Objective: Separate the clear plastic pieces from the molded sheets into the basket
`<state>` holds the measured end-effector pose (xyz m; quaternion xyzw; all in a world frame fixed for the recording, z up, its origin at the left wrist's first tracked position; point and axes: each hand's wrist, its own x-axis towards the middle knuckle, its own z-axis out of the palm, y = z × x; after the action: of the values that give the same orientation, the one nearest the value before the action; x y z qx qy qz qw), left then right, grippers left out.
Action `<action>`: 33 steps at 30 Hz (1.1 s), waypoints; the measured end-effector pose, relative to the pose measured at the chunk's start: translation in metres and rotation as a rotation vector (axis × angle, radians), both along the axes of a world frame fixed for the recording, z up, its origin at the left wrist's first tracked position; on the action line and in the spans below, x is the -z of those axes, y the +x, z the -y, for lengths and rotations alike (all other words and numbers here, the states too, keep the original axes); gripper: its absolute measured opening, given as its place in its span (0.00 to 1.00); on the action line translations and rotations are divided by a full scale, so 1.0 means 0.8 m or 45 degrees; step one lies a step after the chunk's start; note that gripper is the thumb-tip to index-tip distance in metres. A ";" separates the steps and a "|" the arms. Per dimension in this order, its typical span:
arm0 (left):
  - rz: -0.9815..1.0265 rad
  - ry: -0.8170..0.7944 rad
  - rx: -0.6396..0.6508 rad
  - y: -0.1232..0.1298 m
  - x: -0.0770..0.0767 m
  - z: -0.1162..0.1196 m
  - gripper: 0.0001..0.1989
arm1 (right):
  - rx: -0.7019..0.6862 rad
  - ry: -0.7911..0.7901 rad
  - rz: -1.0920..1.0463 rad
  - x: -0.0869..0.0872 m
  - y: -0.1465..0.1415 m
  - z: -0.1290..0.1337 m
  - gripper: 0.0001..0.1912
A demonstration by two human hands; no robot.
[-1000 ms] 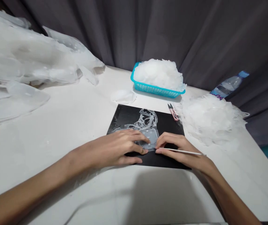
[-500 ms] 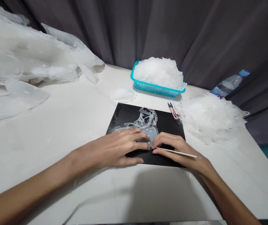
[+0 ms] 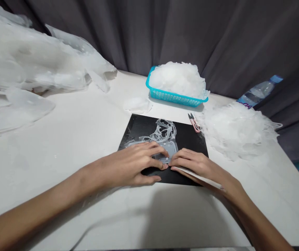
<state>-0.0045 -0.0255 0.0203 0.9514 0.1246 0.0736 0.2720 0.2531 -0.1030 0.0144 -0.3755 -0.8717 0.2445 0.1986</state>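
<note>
My left hand (image 3: 141,161) lies with its fingers spread over a translucent, dotted plastic-like piece (image 3: 172,147) on a black mat (image 3: 191,139). Its palm and fingers hide part of that piece. At the piece's near right corner, my right hand (image 3: 195,162) is closed on a thin white stick (image 3: 203,178), whose long end slants back toward the wrist. The stick's tip is hidden by the fingers, which almost touch my left fingertips. Thin curled offcuts (image 3: 166,130) are heaped at the piece's far edge.
Pink-handled thread snips (image 3: 194,123) rest at the mat's far right corner. Beyond stands a turquoise basket (image 3: 176,99) heaped with white pieces. A pile of white strips (image 3: 239,132) and a water bottle (image 3: 260,92) are at the right. Bulky translucent sheets (image 3: 39,62) cover the far left.
My right hand has rolled and flattened slightly, and the stick's back end has swung lower, toward me. My left hand has barely moved.
</note>
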 end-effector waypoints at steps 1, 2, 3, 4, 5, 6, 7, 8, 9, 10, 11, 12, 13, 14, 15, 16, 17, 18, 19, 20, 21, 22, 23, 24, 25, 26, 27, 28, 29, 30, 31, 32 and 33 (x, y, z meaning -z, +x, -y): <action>0.008 -0.001 -0.007 0.000 0.000 0.001 0.12 | -0.001 0.033 0.018 -0.001 0.000 0.000 0.11; 0.008 0.003 -0.017 0.000 0.000 0.001 0.12 | 0.002 0.057 0.032 -0.002 0.001 0.000 0.12; 0.001 0.010 -0.029 0.000 -0.001 0.002 0.12 | 0.007 0.071 0.043 -0.004 0.002 0.000 0.12; -0.007 0.018 -0.038 0.000 -0.001 0.003 0.13 | 0.013 0.081 0.050 -0.005 0.004 0.001 0.12; -0.013 0.023 -0.044 0.001 -0.002 0.004 0.13 | 0.016 0.087 0.055 -0.006 0.006 0.001 0.12; -0.017 0.025 -0.047 0.001 -0.002 0.005 0.13 | 0.014 0.093 0.059 -0.006 0.007 0.002 0.12; -0.021 0.024 -0.048 0.001 -0.003 0.005 0.13 | 0.009 0.103 0.061 -0.005 0.009 0.003 0.12; -0.023 0.022 -0.048 0.001 -0.003 0.005 0.13 | 0.002 0.117 0.065 -0.003 0.009 0.003 0.12; -0.024 0.018 -0.047 0.000 -0.003 0.005 0.13 | -0.003 0.138 0.072 0.000 0.009 0.003 0.11; -0.028 0.012 -0.047 0.000 -0.003 0.005 0.13 | -0.010 0.173 0.082 0.004 0.008 0.003 0.11; -0.031 0.005 -0.047 -0.001 -0.002 0.004 0.14 | -0.020 0.218 0.096 0.009 0.007 0.002 0.11; -0.035 -0.002 -0.044 -0.001 -0.001 0.003 0.14 | -0.030 0.270 0.114 0.013 0.005 0.002 0.11; -0.039 -0.008 -0.039 -0.002 -0.001 0.002 0.14 | -0.038 0.322 0.133 0.017 0.003 0.001 0.11; -0.044 -0.009 -0.034 -0.002 0.000 0.001 0.14 | -0.042 0.363 0.151 0.021 0.001 0.000 0.12; -0.050 -0.005 -0.028 -0.002 0.001 0.000 0.14 | -0.041 0.394 0.167 0.024 -0.001 0.000 0.12; -0.059 0.004 -0.022 -0.002 0.001 0.000 0.14 | -0.032 0.415 0.180 0.026 -0.003 0.000 0.13; -0.067 0.014 -0.018 -0.002 0.001 -0.001 0.14 | -0.015 0.431 0.193 0.027 -0.004 0.000 0.14; -0.070 0.020 -0.016 -0.003 0.001 -0.001 0.14 | 0.006 0.450 0.206 0.027 -0.005 0.001 0.14; -0.070 0.023 -0.016 -0.003 0.001 -0.001 0.14 | 0.024 0.473 0.226 0.027 -0.006 0.003 0.13; -0.068 0.023 -0.018 -0.003 0.001 -0.001 0.14 | 0.036 0.503 0.246 0.028 -0.007 0.005 0.13; -0.067 0.024 -0.019 -0.003 0.001 -0.001 0.14 | 0.044 0.538 0.266 0.028 -0.008 0.008 0.14; -0.071 0.028 -0.020 -0.003 0.000 -0.001 0.15 | 0.045 0.572 0.285 0.029 -0.009 0.010 0.15; -0.079 0.034 -0.018 -0.004 0.000 -0.001 0.15 | 0.039 0.605 0.300 0.030 -0.010 0.012 0.16; -0.091 0.040 -0.014 -0.004 0.000 0.000 0.16 | 0.035 0.634 0.312 0.031 -0.011 0.014 0.18; -0.105 0.043 -0.014 -0.004 -0.001 0.000 0.16 | 0.038 0.654 0.318 0.033 -0.012 0.014 0.19; -0.114 0.041 -0.017 -0.004 -0.001 0.001 0.16 | 0.049 0.667 0.314 0.033 -0.012 0.012 0.20; -0.121 0.035 -0.024 -0.004 -0.001 0.001 0.17 | 0.071 0.669 0.301 0.033 -0.012 0.009 0.20; -0.119 0.026 -0.037 -0.004 -0.001 0.002 0.17 | 0.110 0.661 0.271 0.033 -0.010 0.004 0.19; -0.116 0.014 -0.056 -0.005 -0.001 0.002 0.17 | 0.175 0.640 0.225 0.031 -0.008 -0.002 0.18; -0.110 -0.001 -0.080 -0.006 0.000 0.003 0.17 | 0.260 0.609 0.164 0.028 -0.006 -0.009 0.17; -0.106 -0.021 -0.106 -0.007 0.001 0.002 0.17 | 0.349 0.570 0.090 0.025 -0.003 -0.015 0.16; -0.107 -0.045 -0.126 -0.008 0.002 0.002 0.17 | 0.426 0.523 0.013 0.020 -0.001 -0.021 0.15; -0.113 -0.070 -0.140 -0.009 0.002 0.000 0.18 | 0.473 0.467 -0.061 0.016 0.000 -0.024 0.14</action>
<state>-0.0121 -0.0256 0.0186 0.9375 0.1905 0.0425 0.2880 0.2535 -0.0838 0.0018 -0.4809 -0.8127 0.0506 0.3252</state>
